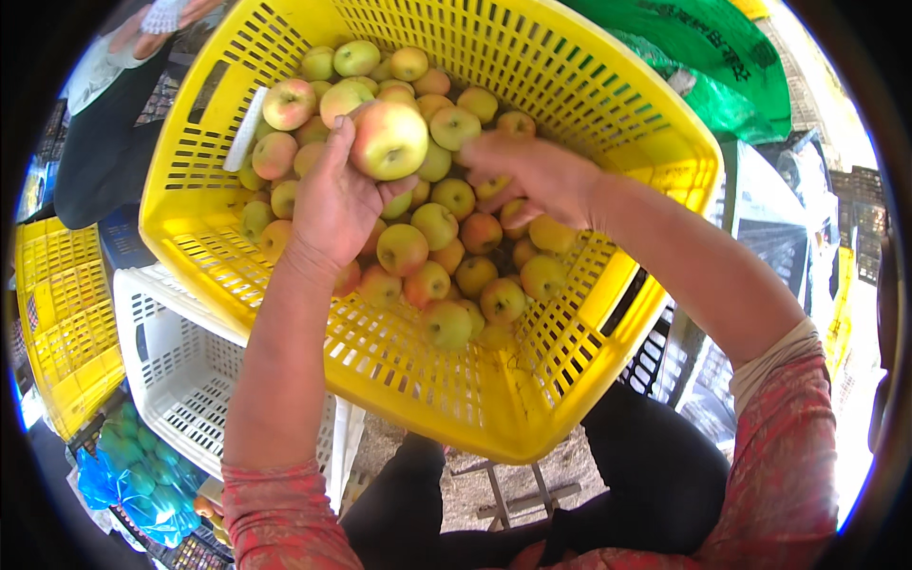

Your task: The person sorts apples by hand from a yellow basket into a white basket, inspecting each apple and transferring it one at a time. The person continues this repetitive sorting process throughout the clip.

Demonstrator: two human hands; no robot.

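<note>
My left hand (pixel 342 192) holds a yellow-green apple with a red blush (pixel 390 140), raised above the others. To its right, my right hand (pixel 524 174) is blurred, low over the fruit, with its fingers partly spread; I see no apple held in it, though its palm is hidden. Beneath both hands, a large yellow plastic crate (pixel 456 420) with slotted walls holds many yellow-green and reddish apples (pixel 402 249). A white strip (pixel 246 130) leans against the crate's inner left wall.
A white slotted crate (pixel 178 342) stands at the lower left, beside another yellow crate (pixel 68 313) and a blue bag of round green items (pixel 146 470). At the upper left sits another person (pixel 107 121). Green plastic (pixel 719 64) lies beyond the crate, upper right.
</note>
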